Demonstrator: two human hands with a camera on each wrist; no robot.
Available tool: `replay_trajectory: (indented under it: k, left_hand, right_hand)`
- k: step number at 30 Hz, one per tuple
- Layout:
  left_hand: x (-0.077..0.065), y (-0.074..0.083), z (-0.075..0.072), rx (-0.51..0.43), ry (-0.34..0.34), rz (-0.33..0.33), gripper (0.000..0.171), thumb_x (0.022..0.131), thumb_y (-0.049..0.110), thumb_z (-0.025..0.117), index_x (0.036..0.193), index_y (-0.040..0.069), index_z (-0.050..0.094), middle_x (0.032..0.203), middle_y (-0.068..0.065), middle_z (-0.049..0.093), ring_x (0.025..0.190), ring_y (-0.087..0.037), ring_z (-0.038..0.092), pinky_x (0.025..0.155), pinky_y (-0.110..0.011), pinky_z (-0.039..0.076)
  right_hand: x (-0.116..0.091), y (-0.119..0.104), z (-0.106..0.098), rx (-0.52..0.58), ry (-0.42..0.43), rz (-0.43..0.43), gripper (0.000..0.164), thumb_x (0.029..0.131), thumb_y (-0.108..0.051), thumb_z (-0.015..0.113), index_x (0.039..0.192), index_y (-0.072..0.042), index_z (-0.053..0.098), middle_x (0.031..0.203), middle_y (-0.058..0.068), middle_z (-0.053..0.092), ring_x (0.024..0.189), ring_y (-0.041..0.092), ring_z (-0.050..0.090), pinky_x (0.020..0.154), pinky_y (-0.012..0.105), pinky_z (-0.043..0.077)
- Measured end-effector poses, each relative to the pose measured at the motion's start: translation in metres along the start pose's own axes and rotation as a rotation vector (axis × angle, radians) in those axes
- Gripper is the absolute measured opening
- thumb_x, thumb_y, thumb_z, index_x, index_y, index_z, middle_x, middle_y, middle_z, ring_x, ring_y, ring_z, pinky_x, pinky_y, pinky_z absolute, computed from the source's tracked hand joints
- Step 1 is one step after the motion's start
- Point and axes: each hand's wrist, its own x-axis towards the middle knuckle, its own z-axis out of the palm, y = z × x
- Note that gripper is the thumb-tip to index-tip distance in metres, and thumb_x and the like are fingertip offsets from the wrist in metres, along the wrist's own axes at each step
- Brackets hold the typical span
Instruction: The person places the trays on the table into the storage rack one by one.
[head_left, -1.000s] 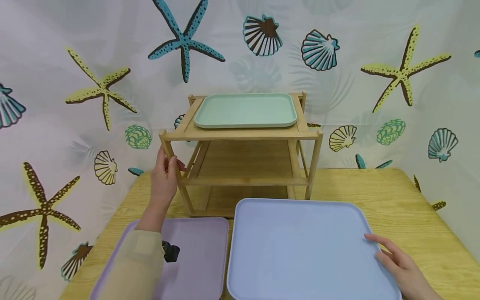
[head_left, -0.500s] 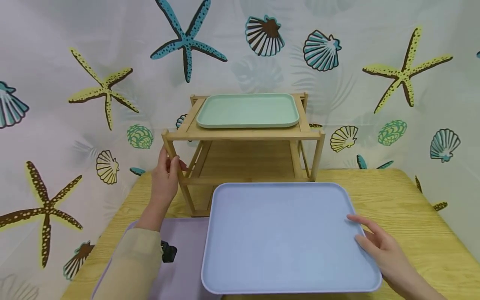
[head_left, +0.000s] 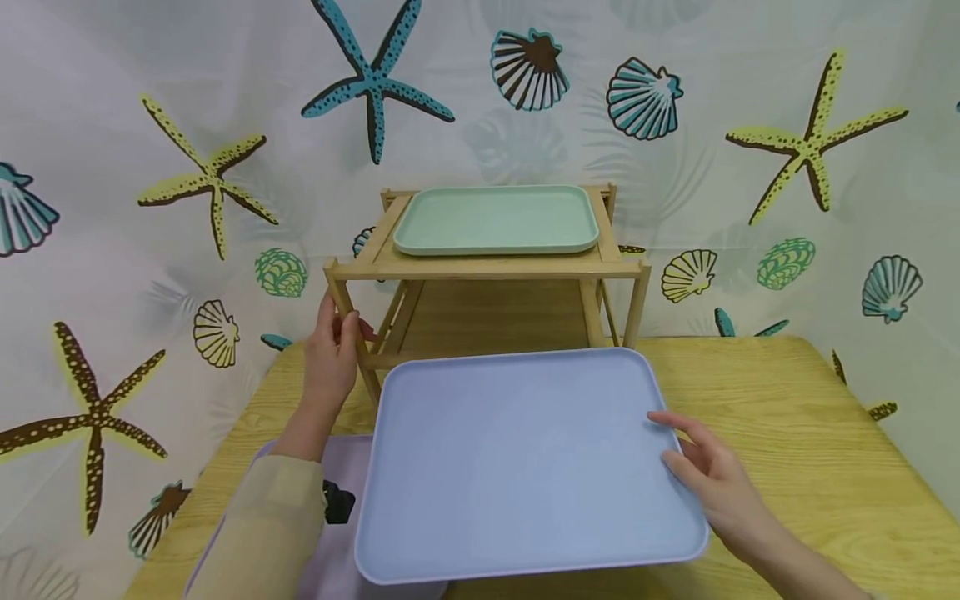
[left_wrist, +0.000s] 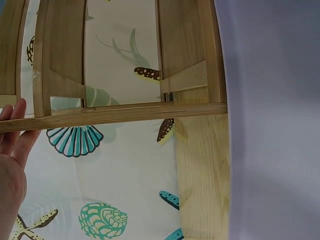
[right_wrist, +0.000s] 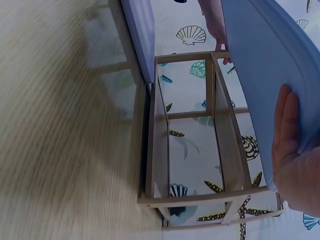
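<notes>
My right hand [head_left: 712, 479] grips the right edge of a large blue tray [head_left: 517, 467], thumb on top and other fingers beneath, as the right wrist view shows. The tray is raised above the table, in front of a wooden three-tier rack [head_left: 487, 268], and hides its bottom shelf in the head view. With my left hand [head_left: 330, 358] I hold the rack's front left post, fingers around it. A mint-green tray [head_left: 495, 221] lies on the top shelf. The middle shelf [head_left: 491, 317] bears nothing that I can see.
A purple tray [head_left: 341, 542] lies on the wooden table [head_left: 787, 433] at the front left, partly covered by my left sleeve [head_left: 262, 525] and the blue tray. A curtain [head_left: 480, 92] printed with starfish and shells hangs behind and at both sides.
My right hand has lifted the blue tray off the table and carried it left toward the rack's front, tilting it slightly. The left hand stays on the post.
</notes>
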Motion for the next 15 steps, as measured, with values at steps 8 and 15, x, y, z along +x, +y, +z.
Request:
replay_trajectory:
  k: [8, 15]
  left_hand:
    - [0.0, -0.001, 0.0, -0.02, -0.014, -0.019, 0.038, 0.106, 0.032, 0.039, 0.141, 0.018, 0.037, 0.083, -0.012, 0.064, 0.08, -0.033, 0.065, 0.072, -0.046, 0.051]
    - [0.001, -0.001, -0.001, 0.001, -0.006, -0.008, 0.038, 0.106, 0.032, 0.039, 0.141, 0.018, 0.038, 0.082, -0.009, 0.065, 0.077, -0.028, 0.066, 0.066, -0.02, 0.046]
  right_hand:
    - [0.012, -0.005, 0.018, 0.016, 0.029, 0.018, 0.041, 0.102, -0.003, 0.045, 0.142, -0.004, 0.04, 0.13, 0.032, 0.047, 0.089, 0.022, 0.066, 0.067, 0.042, 0.056]
    - [0.028, -0.002, 0.026, 0.022, 0.037, 0.011, 0.042, 0.101, -0.001, 0.044, 0.143, -0.004, 0.04, 0.134, 0.033, 0.045, 0.092, 0.022, 0.065, 0.071, 0.041, 0.055]
